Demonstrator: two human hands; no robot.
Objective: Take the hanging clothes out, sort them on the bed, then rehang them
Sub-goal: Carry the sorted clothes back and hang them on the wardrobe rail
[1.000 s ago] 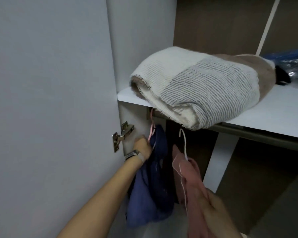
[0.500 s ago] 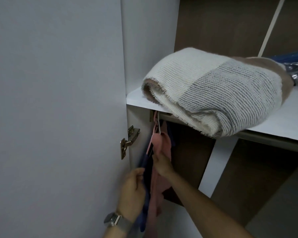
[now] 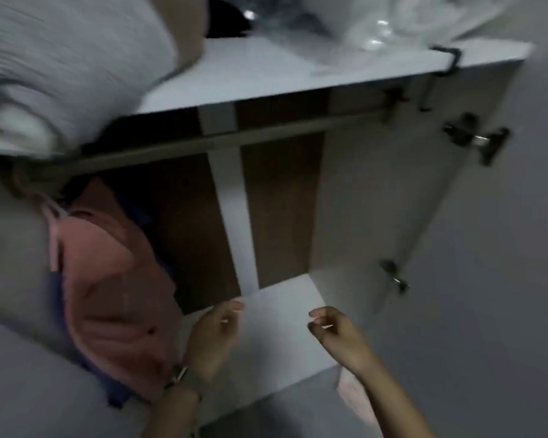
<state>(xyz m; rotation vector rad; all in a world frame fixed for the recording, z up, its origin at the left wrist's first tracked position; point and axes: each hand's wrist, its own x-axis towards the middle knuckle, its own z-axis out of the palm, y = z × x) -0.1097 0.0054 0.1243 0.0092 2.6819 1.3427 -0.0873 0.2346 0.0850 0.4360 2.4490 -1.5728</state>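
Observation:
A pink garment hangs at the left end of the wardrobe rail, with a dark blue garment behind it, showing at its edges. My left hand, with a watch on the wrist, is just right of the pink garment, fingers apart and holding nothing. My right hand hovers over the white wardrobe floor, fingers loosely curled and empty. The hangers' hooks are hidden under the blanket's overhang. The frame is blurred.
A folded white knitted blanket overhangs the shelf above the rail. Plastic-wrapped items lie on the shelf at the right. The right wardrobe door stands open, with hinges on it. The rail right of the garments is bare.
The view has swung right and down across the wardrobe. Both hands have let go of the pink and blue garments, which now hang on the rail, and dropped to the wardrobe floor.

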